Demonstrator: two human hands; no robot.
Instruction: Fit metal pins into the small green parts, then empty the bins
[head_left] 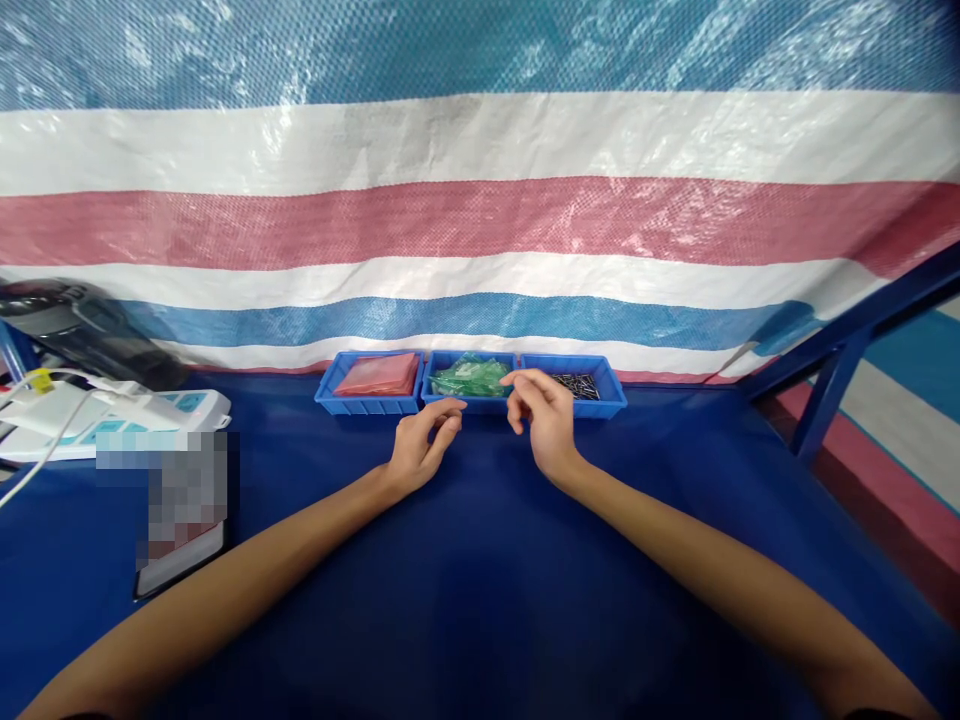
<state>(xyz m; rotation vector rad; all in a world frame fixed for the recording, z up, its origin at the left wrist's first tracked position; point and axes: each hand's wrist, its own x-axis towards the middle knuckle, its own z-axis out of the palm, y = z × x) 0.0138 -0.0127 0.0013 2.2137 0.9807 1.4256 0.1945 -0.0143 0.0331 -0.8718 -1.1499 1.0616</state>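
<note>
Both bare forearms reach forward over the blue-covered table toward a row of three shallow blue trays set side by side against the striped tarpaulin. The left hand rests just in front of the middle tray, its grip loosely curled and holding nothing, fingertips near the tray's front wall. The right hand hovers at the seam between the middle tray and the right tray, fingers bent and pinched together; whether anything small sits between them cannot be told. The middle tray holds green plastic pieces, the right tray small dark metal parts, the left tray red pieces. At far left lie a white power strip and a blurred phone. No writing is readable.
</note>
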